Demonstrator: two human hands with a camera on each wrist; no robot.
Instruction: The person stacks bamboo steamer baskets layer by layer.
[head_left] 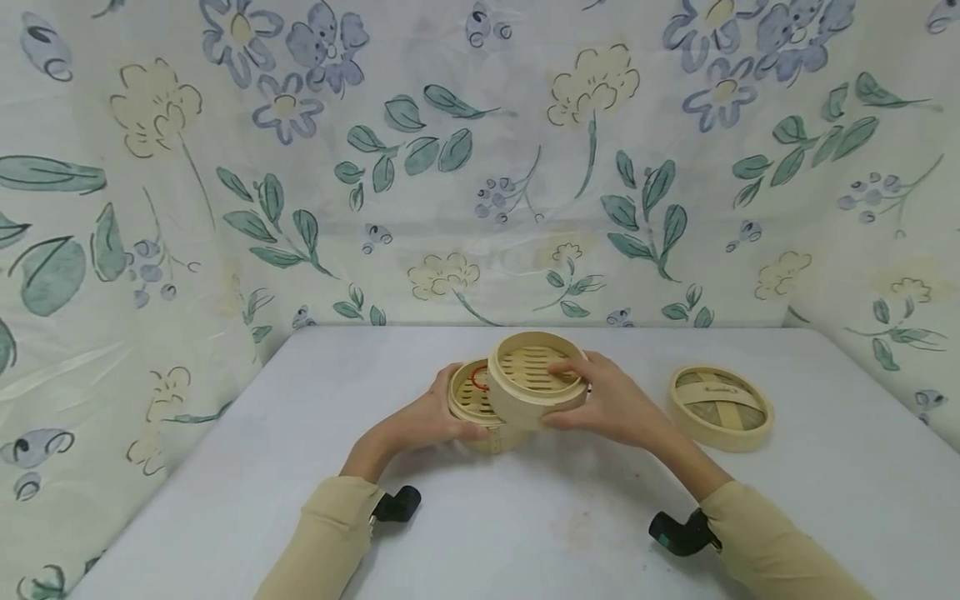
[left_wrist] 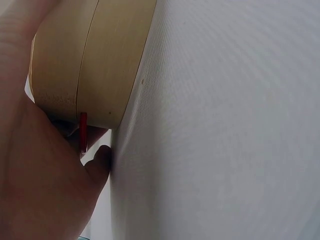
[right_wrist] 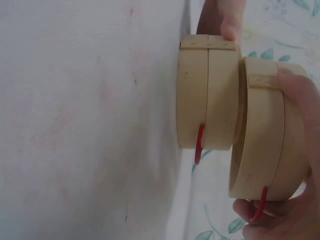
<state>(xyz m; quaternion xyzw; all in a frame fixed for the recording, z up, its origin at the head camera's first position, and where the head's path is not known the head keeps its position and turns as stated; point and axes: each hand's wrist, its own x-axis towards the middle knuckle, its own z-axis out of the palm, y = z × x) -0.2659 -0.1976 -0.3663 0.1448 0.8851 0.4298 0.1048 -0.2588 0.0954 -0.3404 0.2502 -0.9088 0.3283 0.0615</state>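
Observation:
Two round bamboo steamer baskets are at the middle of the table in the head view. The lower basket [head_left: 493,442] rests on the table, and my left hand [head_left: 420,421] grips its side, thumb in front and fingers behind. My right hand [head_left: 611,404] holds the upper basket [head_left: 517,408] by its wall, thumb outside and fingers over the rim. This upper basket is raised and tilted, covering part of the lower one's slatted floor. In the right wrist view, a red loop [right_wrist: 259,207] hangs from the upper basket and another red loop [right_wrist: 199,142] from the lower.
A round bamboo lid [head_left: 720,408] with a crossed band lies on the white table [head_left: 525,533], right of the baskets. Floral cloth [head_left: 525,167] hangs behind the table and at both sides.

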